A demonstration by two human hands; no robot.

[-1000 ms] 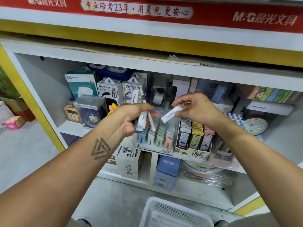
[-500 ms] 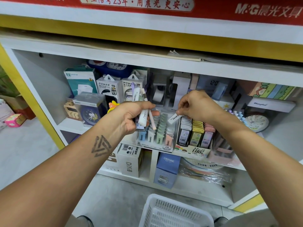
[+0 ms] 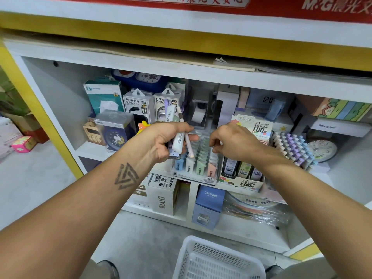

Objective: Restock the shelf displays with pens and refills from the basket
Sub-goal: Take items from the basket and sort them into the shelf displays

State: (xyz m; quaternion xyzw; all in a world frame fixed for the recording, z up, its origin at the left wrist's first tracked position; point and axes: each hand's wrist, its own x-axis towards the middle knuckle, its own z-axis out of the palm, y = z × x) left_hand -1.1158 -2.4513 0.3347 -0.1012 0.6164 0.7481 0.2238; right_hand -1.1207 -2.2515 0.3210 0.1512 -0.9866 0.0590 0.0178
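Refill cases (image 3: 178, 142), light, stiff, slick plastic, sit bunched in the left hand (image 3: 161, 140); pinch by long edges. Right hand (image 3: 231, 141) curled; contents hidden.

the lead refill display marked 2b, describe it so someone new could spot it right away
On the white shelf, find the left hand gripping pens. Right below it sits the 2B lead refill display, pastel blue, white, green and pink boxes in rows. Unlike the 0.7 HB display to its right, with dark upright cases, it bears an oval 2B label.

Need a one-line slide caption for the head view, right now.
Left hand grips a bundle of pens; right hand reaches into the pastel refill display.
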